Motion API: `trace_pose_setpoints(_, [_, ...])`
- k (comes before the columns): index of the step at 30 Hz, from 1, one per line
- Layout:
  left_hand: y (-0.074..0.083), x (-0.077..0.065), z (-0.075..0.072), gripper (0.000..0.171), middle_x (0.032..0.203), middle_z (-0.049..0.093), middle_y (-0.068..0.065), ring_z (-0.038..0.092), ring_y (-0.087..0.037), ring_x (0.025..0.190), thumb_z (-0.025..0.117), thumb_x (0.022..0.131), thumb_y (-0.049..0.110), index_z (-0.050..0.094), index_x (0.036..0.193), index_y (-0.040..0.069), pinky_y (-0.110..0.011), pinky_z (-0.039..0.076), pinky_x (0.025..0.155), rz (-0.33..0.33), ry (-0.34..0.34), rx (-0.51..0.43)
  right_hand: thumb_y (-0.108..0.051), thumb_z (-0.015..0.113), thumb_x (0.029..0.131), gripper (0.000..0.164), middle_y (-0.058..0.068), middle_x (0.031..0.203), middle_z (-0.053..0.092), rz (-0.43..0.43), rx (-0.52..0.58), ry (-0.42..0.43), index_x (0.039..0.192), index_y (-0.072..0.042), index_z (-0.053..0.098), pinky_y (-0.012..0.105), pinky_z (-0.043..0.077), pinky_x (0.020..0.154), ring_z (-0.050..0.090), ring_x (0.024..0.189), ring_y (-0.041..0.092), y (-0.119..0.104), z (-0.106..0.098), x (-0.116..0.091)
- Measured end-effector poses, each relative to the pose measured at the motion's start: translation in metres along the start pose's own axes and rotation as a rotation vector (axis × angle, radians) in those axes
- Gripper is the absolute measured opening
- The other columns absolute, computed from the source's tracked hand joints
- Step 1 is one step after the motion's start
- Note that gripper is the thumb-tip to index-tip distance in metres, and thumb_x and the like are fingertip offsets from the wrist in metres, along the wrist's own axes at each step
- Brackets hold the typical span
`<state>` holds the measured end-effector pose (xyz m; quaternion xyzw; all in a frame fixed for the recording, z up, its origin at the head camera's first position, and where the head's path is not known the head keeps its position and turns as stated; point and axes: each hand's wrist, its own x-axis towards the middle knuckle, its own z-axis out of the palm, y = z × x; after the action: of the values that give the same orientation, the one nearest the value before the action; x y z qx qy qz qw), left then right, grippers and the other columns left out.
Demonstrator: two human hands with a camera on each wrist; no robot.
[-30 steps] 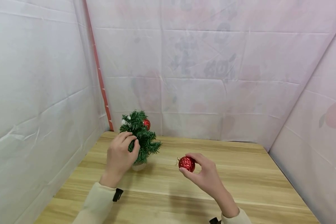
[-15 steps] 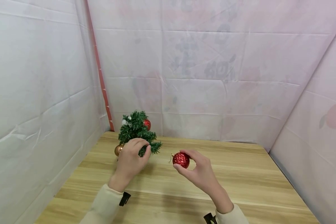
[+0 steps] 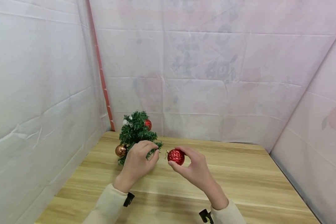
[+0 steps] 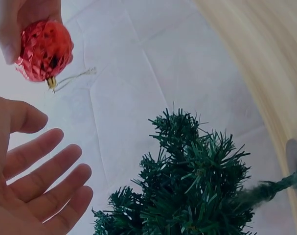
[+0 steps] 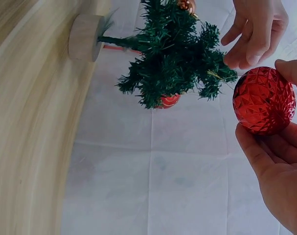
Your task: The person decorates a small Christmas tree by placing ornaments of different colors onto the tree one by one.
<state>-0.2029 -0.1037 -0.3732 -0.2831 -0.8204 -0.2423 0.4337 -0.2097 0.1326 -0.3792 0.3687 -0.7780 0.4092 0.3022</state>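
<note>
My right hand (image 3: pixel 197 169) holds a shiny red Christmas bauble (image 3: pixel 176 157) between thumb and fingers. A gold cap and a thin string loop stick out of its left side. In the left wrist view the bauble (image 4: pixel 45 51) hangs cap down, above my left hand (image 4: pixel 38 171), whose fingers are loosely bent with nothing in them. From the head, that left hand (image 3: pixel 140 160) is in front of a small green Christmas tree (image 3: pixel 137 127), close to the bauble. The tree carries a copper-gold bauble (image 3: pixel 121 150) at its left and a red striped bauble (image 3: pixel 147 124) at its upper right.
The tree's round, pale base (image 5: pixel 84 38) stands on the wooden table (image 3: pixel 226 174). Something white (image 3: pixel 125 121) shows at the tree's upper left. White cloth walls (image 3: pixel 196 62) enclose the table at the back and both sides.
My left hand has moved right from the tree's left side, uncovering the copper-gold bauble. My right hand has brought the red bauble left and slightly farther from me, nearer the tree.
</note>
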Motion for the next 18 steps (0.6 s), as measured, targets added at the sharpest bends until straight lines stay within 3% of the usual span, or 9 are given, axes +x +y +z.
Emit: trace_pose_setpoints(18, [0.0053, 0.0009, 0.0046, 0.004, 0.096, 0.079, -0.001, 0.074, -0.021, 0.095, 0.081, 0.089, 0.014, 0.08, 0.093, 0.013, -0.041, 0.061, 0.085, 0.017, -0.047, -0.006, -0.017, 0.091, 0.082, 0.043, 0.0, 0.113, 0.077, -0.017, 0.007, -0.021, 0.121, -0.01, 0.074, 0.031, 0.063, 0.078, 0.074, 0.1, 0.014, -0.0082, 0.0029, 0.0089])
